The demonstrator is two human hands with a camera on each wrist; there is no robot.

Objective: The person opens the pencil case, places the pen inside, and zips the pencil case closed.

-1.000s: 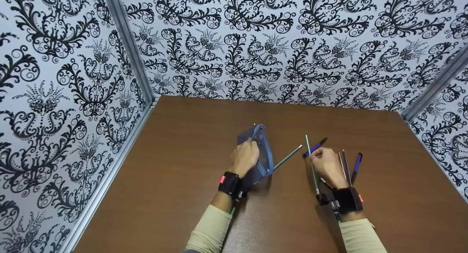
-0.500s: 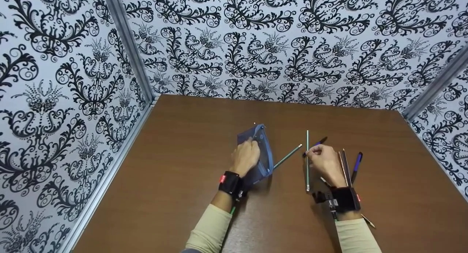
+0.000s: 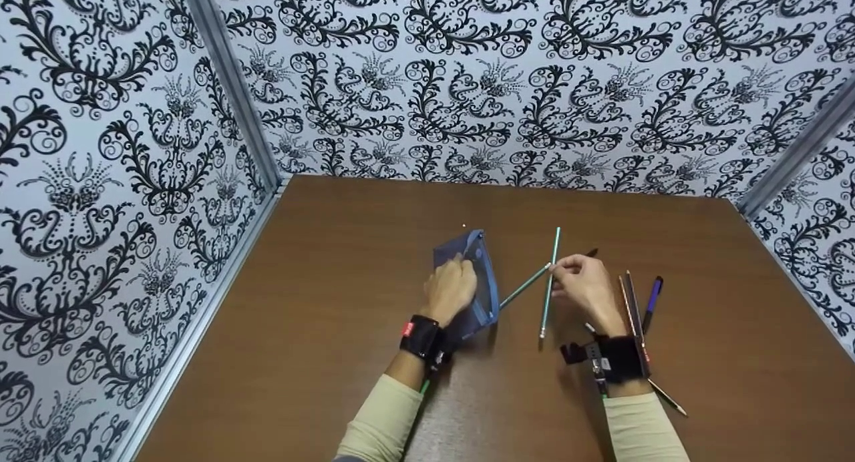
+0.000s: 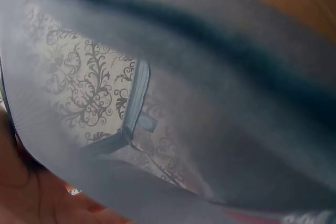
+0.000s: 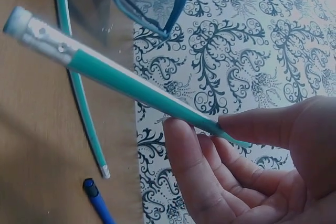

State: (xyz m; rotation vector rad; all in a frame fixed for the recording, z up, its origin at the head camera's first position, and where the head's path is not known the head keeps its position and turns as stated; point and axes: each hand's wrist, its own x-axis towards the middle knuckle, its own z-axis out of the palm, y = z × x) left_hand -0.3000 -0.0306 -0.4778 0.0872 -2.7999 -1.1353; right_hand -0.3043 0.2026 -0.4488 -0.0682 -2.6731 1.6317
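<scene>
In my right hand I pinch a green pencil between thumb and fingers. Its white eraser end points toward me in the head view, and the pencil is raised off the table. With my left hand I grip a see-through blue-grey zip pencil case, its mouth facing right. The left wrist view looks through the case's cloudy wall, and fingers show at lower left. A second green pencil lies between the case and the right hand; its near end is hidden by the case.
Right of my right hand lie a blue pen and several pencils. Another pencil pokes out by the right wrist. Behind the right hand a second pen is mostly hidden. Patterned walls border the wooden table.
My right hand has moved left toward the pencil case with the green pencil, whose eraser end has swung left. The left hand and the case have barely moved.
</scene>
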